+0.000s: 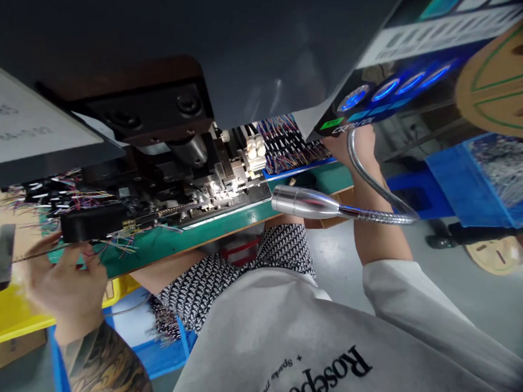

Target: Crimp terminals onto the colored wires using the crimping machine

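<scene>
My left hand [66, 281] is at the left end of the green bench edge [227, 223], fingers pinched on a bundle of thin coloured wires [120, 243] beside a black block [94, 222]. The wires fan out toward the crimping press head [205, 176] at the centre. My right hand [359, 146] is raised to the lower edge of the control panel [389, 92] with its blue lit buttons. Its fingers are hidden behind the panel and the gooseneck lamp [307, 204].
More coloured wire bundles [284, 137] lie behind the press. A blue bin of pale parts [504, 171] stands at the right, a wooden reel [501, 86] above it. A yellow bin [8, 312] and a blue crate [132, 345] sit low at the left.
</scene>
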A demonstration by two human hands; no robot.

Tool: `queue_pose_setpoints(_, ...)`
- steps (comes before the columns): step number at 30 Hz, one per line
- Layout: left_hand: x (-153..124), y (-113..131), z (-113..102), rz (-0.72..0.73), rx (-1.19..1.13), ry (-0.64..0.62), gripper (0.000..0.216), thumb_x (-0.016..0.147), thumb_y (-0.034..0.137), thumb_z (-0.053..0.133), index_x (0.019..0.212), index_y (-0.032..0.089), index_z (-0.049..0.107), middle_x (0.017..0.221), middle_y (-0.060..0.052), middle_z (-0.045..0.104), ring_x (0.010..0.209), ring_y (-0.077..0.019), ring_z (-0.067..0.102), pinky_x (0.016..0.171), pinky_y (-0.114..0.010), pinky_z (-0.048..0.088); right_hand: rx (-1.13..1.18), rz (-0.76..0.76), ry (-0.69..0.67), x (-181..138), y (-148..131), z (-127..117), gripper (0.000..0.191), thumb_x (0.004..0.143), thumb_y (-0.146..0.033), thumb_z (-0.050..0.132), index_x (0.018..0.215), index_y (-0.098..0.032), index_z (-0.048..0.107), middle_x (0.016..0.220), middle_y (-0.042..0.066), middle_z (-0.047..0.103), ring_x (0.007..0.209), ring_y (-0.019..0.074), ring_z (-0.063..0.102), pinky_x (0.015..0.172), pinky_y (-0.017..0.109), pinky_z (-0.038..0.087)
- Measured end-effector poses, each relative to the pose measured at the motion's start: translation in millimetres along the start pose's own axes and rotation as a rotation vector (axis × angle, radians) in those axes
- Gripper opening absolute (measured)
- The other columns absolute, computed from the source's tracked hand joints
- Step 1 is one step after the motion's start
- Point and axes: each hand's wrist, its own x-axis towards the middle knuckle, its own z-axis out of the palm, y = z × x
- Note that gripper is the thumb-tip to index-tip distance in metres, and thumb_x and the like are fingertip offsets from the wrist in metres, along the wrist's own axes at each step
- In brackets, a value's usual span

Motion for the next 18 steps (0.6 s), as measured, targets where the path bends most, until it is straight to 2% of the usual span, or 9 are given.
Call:
queue_pose_setpoints(5,1.4,-1.8,-0.5,-0.029,0.045,-0.087,0.028,0.076,0.036,0.067,0.1,0.024,0.074,0.128,-0.007,0.07,0.124,-0.0375,0.063,0.096,-0.048,0.054,-0.017,0.058,-0.086,5.9,0.0,1.6,0.045,0.086,-0.04,0.074,0.113,-0.004,0.073,0.116,0.024,0.075,0.111,0.0333,0.069,0.097,0.044,0.049)
queue_pose_setpoints(8,1.4,-9.7,1.3,0.011,0.047,-0.063,0.031,0.076,0.042,0.07,0.102,0.026,0.076,0.13,-0.006,0.071,0.119,-0.037,0.067,0.092,-0.047,0.056,-0.015,0.075,-0.09,5.2,-3.3,0.7,0.045,0.087,-0.04,0.075,0.112,-0.002,0.072,0.117,0.024,0.074,0.113,0.0323,0.069,0.097,0.043,0.048)
queue_pose_setpoints(10,1.9,-13.5,2.6,0.041,0.019,-0.026,0.026,0.076,0.044,0.072,0.096,0.029,0.077,0.119,-0.003,0.075,0.113,-0.0353,0.07,0.09,-0.047,0.057,-0.002,0.069,-0.064,3.6,-5.5,-1.1,0.047,0.088,-0.039,0.073,0.116,-0.001,0.071,0.123,0.026,0.071,0.118,0.0328,0.067,0.099,0.043,0.047)
queue_pose_setpoints(13,3.5,-13.3,4.2,0.034,-0.08,0.026,0.014,0.072,0.043,0.078,0.081,0.033,0.077,0.092,0.002,0.077,0.102,-0.0322,0.072,0.09,-0.046,0.057,0.033,0.066,-0.02,1.4,-8.7,-3.2,0.051,0.087,-0.038,0.073,0.122,-0.001,0.069,0.128,0.027,0.07,0.12,0.0318,0.065,0.1,0.045,0.045)
queue_pose_setpoints(15,4.6,-9.7,4.9,0.018,-0.161,0.05,0.011,0.067,0.039,0.082,0.074,0.034,0.077,0.081,0.004,0.075,0.093,-0.03,0.073,0.087,-0.043,0.058,0.06,0.064,-0.035,0.8,-10.3,-3.2,0.048,0.085,-0.038,0.073,0.115,-0.002,0.071,0.122,0.024,0.073,0.116,0.0298,0.066,0.099,0.044,0.044)
queue_pose_setpoints(18,4.4,-1.8,3.0,0.009,-0.277,0.064,0.013,0.061,0.034,0.085,0.073,0.036,0.078,0.079,0.008,0.078,0.084,-0.0274,0.074,0.08,-0.039,0.058,0.072,0.088,-0.076,1.1,-11.1,-1.3,0.044,0.082,-0.04,0.075,0.102,0.0,0.073,0.111,0.024,0.075,0.11,0.0271,0.068,0.097,0.042,0.045)
